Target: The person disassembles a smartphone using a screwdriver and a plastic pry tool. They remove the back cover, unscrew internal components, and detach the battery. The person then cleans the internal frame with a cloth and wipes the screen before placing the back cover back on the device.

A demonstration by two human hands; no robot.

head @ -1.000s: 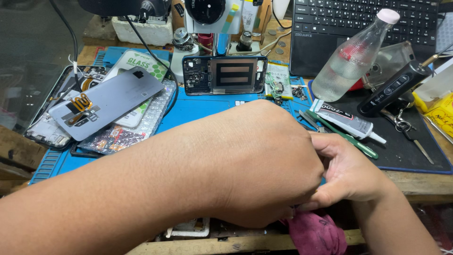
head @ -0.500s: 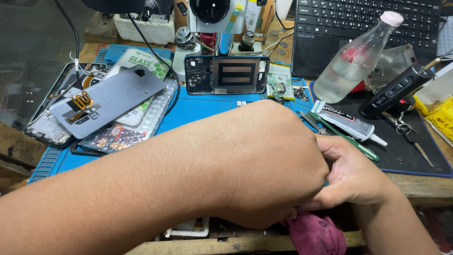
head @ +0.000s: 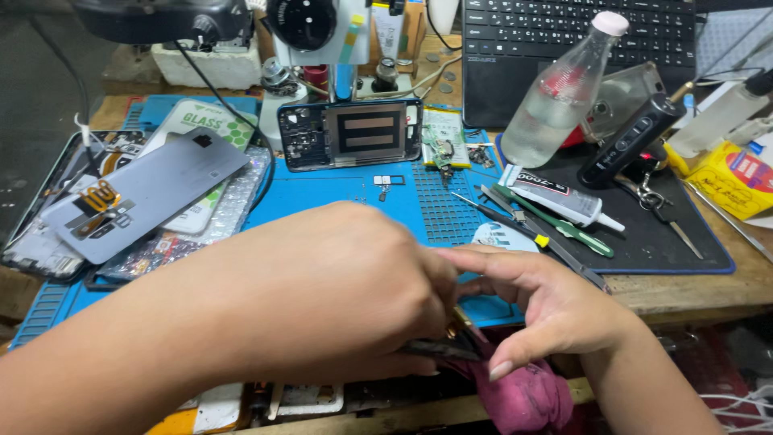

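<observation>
My left hand [head: 338, 298] fills the foreground over the front edge of the blue work mat [head: 322, 189], with its fingers curled down around a dark flat object [head: 439, 350]. Only that object's thin edge shows below my knuckles. My right hand [head: 547, 310] meets it from the right. Its forefinger lies stretched across the top and its thumb is under the edge, beside a small gold-coloured bit [head: 459, 326]. A pink cloth [head: 523, 399] hangs just beneath both hands.
An opened phone frame [head: 350, 133] lies at the back of the mat and a grey phone back cover [head: 145, 197] at the left. To the right lie a glue tube [head: 560, 201], green tweezers [head: 564, 225], a plastic bottle [head: 564, 97], a black handheld device [head: 632, 141] and a keyboard [head: 564, 32]. A microscope [head: 314, 28] stands behind.
My right hand has uncurled, so its forefinger now lies out across my left knuckles. The dark object's edge and the gold bit have come into sight between the hands.
</observation>
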